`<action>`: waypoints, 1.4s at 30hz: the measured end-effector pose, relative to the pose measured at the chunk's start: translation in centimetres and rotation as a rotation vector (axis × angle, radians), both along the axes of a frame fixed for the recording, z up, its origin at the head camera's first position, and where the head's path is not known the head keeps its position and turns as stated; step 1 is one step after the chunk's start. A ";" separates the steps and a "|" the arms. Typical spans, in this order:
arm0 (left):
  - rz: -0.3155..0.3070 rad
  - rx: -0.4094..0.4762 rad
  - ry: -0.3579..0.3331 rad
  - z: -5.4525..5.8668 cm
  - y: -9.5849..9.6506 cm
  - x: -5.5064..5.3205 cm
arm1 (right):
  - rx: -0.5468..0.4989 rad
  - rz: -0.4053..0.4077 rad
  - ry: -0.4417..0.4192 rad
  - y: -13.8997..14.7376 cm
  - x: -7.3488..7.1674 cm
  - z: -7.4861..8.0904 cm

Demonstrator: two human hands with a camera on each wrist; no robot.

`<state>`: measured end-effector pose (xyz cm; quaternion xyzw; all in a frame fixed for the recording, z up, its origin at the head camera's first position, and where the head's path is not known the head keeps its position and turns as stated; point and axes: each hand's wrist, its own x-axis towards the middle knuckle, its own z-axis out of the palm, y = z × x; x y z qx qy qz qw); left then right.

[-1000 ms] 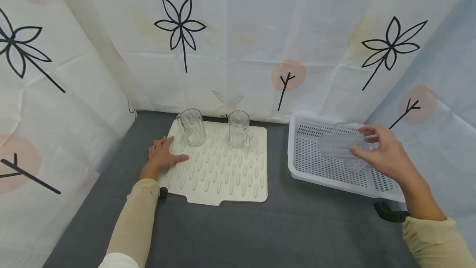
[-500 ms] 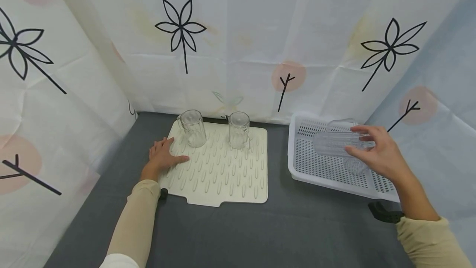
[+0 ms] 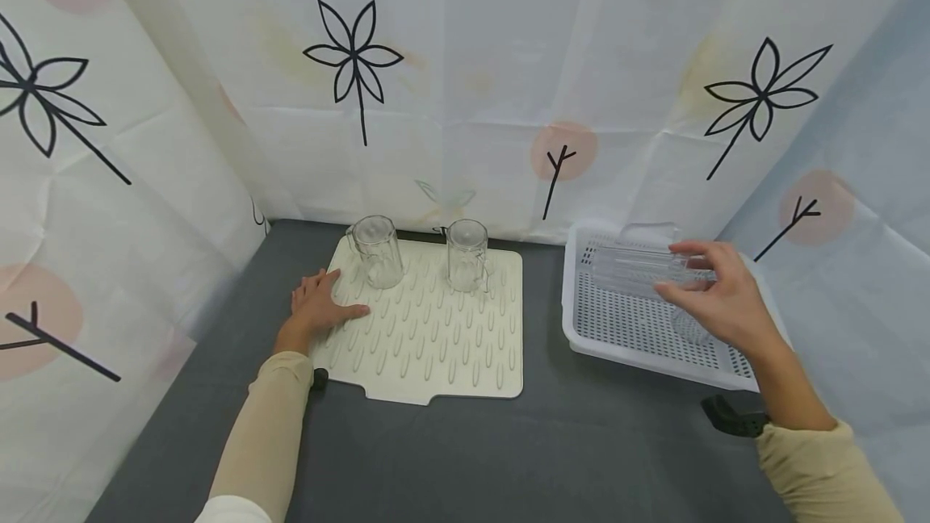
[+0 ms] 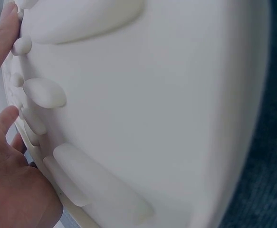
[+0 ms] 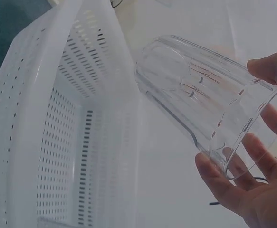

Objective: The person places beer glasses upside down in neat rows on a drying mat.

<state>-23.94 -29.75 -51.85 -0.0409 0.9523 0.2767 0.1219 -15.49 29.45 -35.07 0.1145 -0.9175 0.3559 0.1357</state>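
My right hand [image 3: 715, 293] grips a clear glass mug [image 3: 628, 269] near its rim, above the white basket [image 3: 632, 353]. In the right wrist view, fingertips and thumb pinch the rim end of the mug [image 5: 181, 85], and its base points away from the palm. My left hand [image 3: 323, 303] rests with spread fingers on the left edge of the cream ridged drying mat [image 3: 465, 361]; the left wrist view shows the same hand [image 4: 14, 175] at the mat's edge. Two clear glass mugs stand upside down on the mat's far part, the left one [image 3: 378, 253] and the right one [image 3: 467, 255].
Another clear glass item [image 3: 689, 328] lies in the basket, partly hidden behind my right hand. A dark grey cloth [image 3: 545, 458] covers the table. Patterned white curtains [image 3: 472, 63] hang behind and at both sides.
My right hand has moved left with the glass mug over the basket. The left hand, the mat and the two mugs on it have stayed in place.
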 end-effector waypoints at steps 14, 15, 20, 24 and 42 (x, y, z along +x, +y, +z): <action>0.010 0.004 -0.003 0.4 0.3 0.2 | -0.065 0.063 0.037 -2.0 -0.1 0.0; 0.008 0.001 -0.005 0.3 0.3 0.2 | -0.071 0.066 0.037 -2.3 -0.1 0.1; 0.006 0.003 -0.008 0.0 0.1 0.1 | -0.096 0.069 0.042 -3.4 0.0 0.2; 0.007 0.006 -0.014 -0.1 0.0 0.0 | -0.144 0.095 0.052 -4.2 0.0 0.2; -0.006 0.014 -0.016 -0.2 -0.1 -0.2 | -0.327 0.234 0.039 -7.6 -0.8 -0.8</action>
